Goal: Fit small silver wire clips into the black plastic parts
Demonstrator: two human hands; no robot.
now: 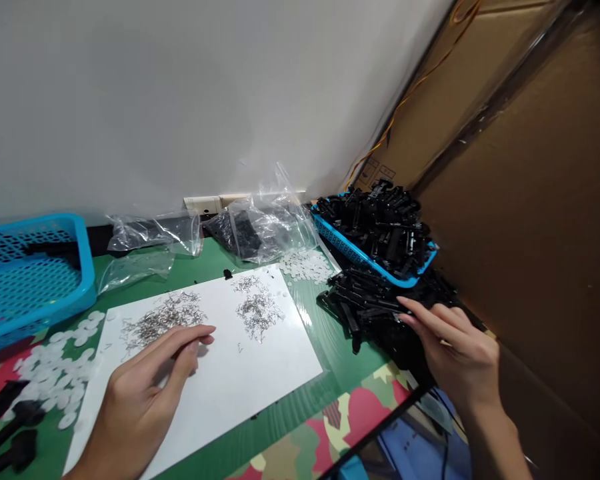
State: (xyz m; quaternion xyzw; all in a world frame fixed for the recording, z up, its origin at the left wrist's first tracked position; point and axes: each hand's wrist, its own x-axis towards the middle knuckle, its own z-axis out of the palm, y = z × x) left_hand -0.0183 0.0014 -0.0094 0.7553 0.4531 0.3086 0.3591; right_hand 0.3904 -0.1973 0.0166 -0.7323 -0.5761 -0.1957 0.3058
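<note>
My left hand (147, 387) lies on a white sheet of paper (240, 380), thumb and forefinger pressed together at the edge of a pile of small metal springs (157, 320). A second pile of springs (257, 310) sits further right on the sheet. My right hand (455, 353) reaches into a loose heap of black plastic parts (375, 303) on the green table; its fingers are stretched onto the parts, and I cannot make out whether they hold one.
A blue basket (345, 243) heaped with black parts stands behind the loose pile. A second blue basket (35, 280) is at far left. White discs (55, 373) lie left of the sheet, more discs (305, 265) and clear plastic bags (265, 227) behind it. Cardboard (530, 220) walls the right side.
</note>
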